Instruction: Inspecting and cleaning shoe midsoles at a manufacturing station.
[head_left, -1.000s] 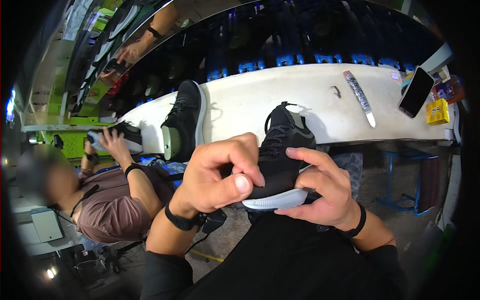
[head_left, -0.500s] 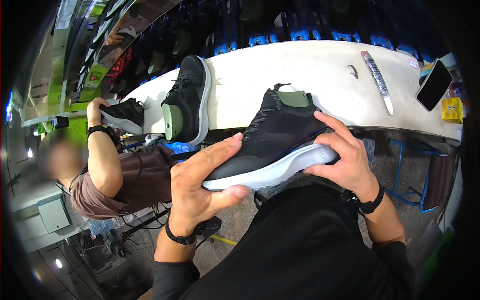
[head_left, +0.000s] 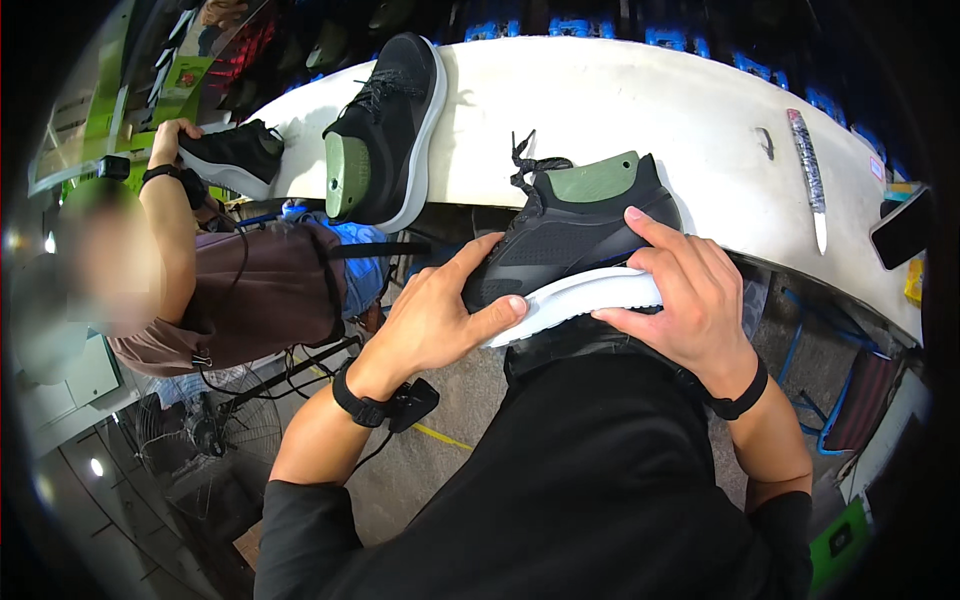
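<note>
In the head view, the black fabric lace-up shoe [head_left: 575, 232] lies directly between the two bare hands, grasped by both. The left hand [head_left: 432, 318] clasps its toe end, with the thumb on the curved white sole [head_left: 582, 298]; the right hand [head_left: 700, 308] pinches the heel end, fingers over the upper and thumb at the sole's underside. Whether the sole meets the upper all along cannot be told, as the fingers hide part of the edge. A smooth green insert [head_left: 597, 181] fills the shoe's collar, just beyond the grip.

One small pale rectangular label [head_left: 876, 168] sits on the curved white worktable [head_left: 600, 100], well to the right of the grip; its print is too small to read.

Three black shoes are in sight: the grasped one; a second shoe [head_left: 395, 112], beyond and left of the grip, with its own green insert; and a third shoe [head_left: 238, 163], farther left, under a co-worker's hand [head_left: 178, 130]. Right of the grip lie one knife with a speckled, wrapped handle [head_left: 806, 165], one small dark curved piece [head_left: 766, 143] and one black-screened phone [head_left: 905, 230].
</note>
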